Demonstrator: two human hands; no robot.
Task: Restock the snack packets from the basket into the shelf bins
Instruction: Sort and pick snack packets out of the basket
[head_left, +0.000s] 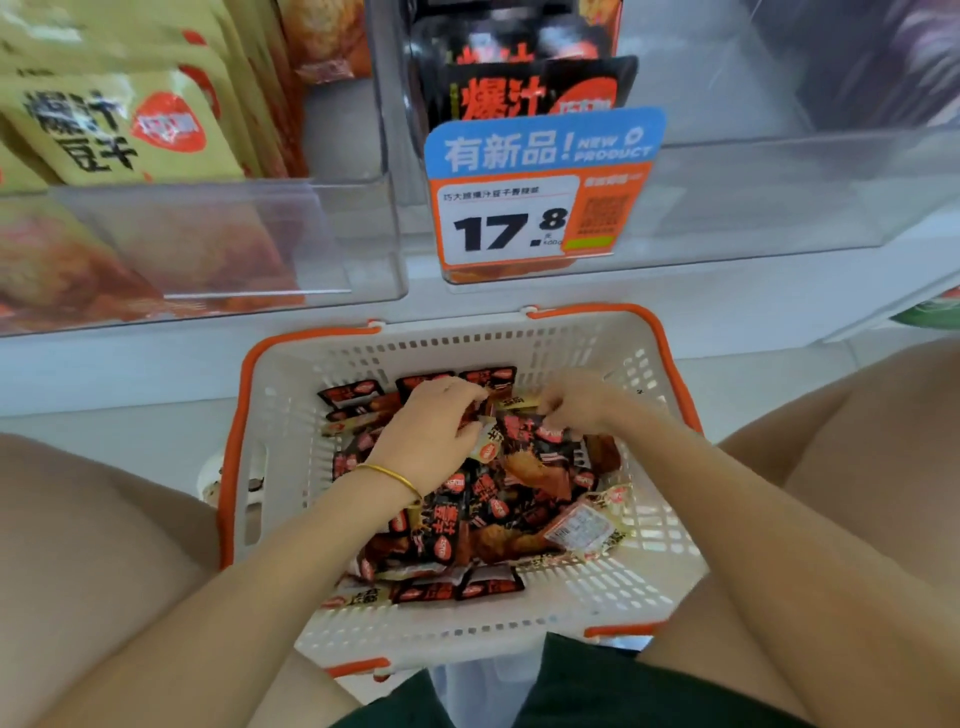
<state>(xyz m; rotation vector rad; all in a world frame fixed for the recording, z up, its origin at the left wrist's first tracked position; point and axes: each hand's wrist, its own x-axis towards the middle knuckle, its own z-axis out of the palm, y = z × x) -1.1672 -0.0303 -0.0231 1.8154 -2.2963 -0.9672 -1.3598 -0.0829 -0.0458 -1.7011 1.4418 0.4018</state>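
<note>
A white basket (291, 415) with orange rim and handles sits on the floor between my knees. It holds several small snack packets (488, 509), mostly black with red print, a few yellow. Both hands are down inside it at the far side. My left hand (431, 431), with a gold bangle on the wrist, has its fingers curled round packets in the pile. My right hand (576, 402) pinches a yellow packet (517, 401) by its edge. Above stand clear shelf bins: the left bin (218, 244) holds yellow packets, the middle bin (524, 88) holds black ones.
A blue and orange price tag (540, 192) reading 17.8 hangs on the middle bin's front. A clear bin (779, 187) at the right looks nearly bare. My bare knees flank the basket on both sides. The white shelf ledge runs just behind the basket.
</note>
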